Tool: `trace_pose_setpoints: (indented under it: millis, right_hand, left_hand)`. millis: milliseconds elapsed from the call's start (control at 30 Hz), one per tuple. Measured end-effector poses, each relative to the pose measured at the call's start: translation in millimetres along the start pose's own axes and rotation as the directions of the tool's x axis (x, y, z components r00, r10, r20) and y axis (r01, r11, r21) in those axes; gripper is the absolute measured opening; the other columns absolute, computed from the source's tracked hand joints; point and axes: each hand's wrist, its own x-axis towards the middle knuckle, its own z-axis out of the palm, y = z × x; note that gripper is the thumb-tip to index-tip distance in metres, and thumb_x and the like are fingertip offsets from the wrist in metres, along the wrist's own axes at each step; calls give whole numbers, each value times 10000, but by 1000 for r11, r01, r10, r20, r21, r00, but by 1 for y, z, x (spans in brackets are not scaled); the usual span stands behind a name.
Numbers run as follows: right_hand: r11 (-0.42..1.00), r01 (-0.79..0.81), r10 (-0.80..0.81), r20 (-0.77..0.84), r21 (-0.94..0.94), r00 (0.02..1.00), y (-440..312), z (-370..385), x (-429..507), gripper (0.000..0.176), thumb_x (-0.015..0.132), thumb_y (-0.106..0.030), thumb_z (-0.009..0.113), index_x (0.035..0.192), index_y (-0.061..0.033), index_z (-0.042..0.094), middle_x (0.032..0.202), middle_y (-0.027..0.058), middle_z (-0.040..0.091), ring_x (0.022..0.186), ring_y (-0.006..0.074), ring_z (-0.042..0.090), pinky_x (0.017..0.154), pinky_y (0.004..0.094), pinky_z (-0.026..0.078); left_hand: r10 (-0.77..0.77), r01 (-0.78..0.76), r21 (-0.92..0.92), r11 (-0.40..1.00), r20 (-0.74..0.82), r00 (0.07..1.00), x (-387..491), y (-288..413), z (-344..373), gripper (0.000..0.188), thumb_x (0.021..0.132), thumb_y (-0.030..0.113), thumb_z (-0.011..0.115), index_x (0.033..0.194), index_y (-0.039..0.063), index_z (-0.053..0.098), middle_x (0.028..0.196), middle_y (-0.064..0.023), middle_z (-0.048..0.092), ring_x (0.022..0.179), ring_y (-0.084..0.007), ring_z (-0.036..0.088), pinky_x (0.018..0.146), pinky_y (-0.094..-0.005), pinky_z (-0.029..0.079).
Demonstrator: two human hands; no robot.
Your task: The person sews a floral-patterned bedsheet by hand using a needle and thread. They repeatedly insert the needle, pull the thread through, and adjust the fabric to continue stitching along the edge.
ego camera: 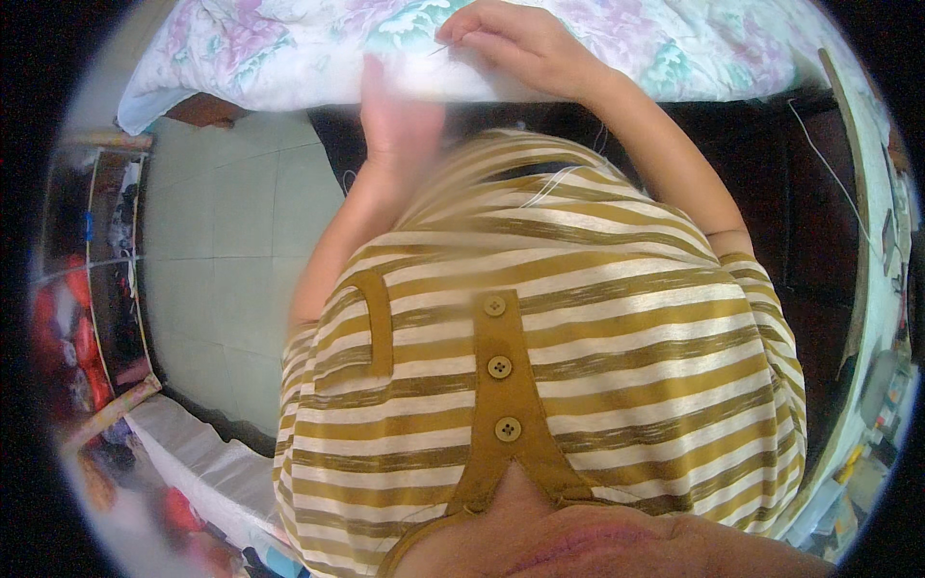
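A quilt or padded cloth (267, 54) with purple and green flowers spreads across the far side. My right hand (524, 50) rests over its near part, thumb and fingers pinched on a thin needle (439, 50) that points to the left. Blurred by motion, my left hand (397, 115) is at the cloth's near edge; its thumb lies on top and its fingers are hidden under the edge. Pale threads (553, 184) lie over the front of my striped shirt (614, 311).
Below the cloth on the left shows a tiled floor (217, 238). A shelf rack (115, 253) with red items stands at the far left. Along the right runs a light board edge (860, 217), with a white cord (831, 170) near it and various small things beyond.
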Motion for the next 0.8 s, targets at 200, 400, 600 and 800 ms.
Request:
trace_pose_setpoints:
  millis: [200,400,600,800]
  right_hand:
    - [945,-293,197,464,145,864,-7,-12,-19,175,950,-212,540,925,-58,621,810,29,657,578,82,488,544,220,410]
    - [783,-576,486,346,234,802,-7,-44,-50,191,951,-237,565,1000,-82,665,822,11,649,611,91,523,562,244,425]
    - [779,-532,626,-372,331,685,20,-60,-71,181,927,-184,610,1012,-42,684,784,-5,639,640,89,537,595,232,428]
    - [781,-551,622,-281,294,731,30,-66,-102,169,920,-160,615,1006,-42,701,820,3,652,682,74,556,607,241,444]
  left_hand:
    - [16,-16,33,999,-5,1000,-2,2,2,566,1026,449,299,1433,62,367,1460,-116,436,1346,-296,411,1139,-465,301]
    - [-21,19,-110,994,-17,1000,0,4,7,579,1023,457,300,1428,47,360,1461,-133,413,1350,-312,376,1153,-462,260]
    - [-56,57,-30,998,35,998,-4,-25,19,564,992,370,473,1440,54,340,1460,-130,420,1353,-316,393,1155,-499,279]
    - [-199,198,26,980,18,980,7,-47,22,535,986,298,521,1417,27,359,1439,-140,442,1348,-301,400,1155,-491,290]
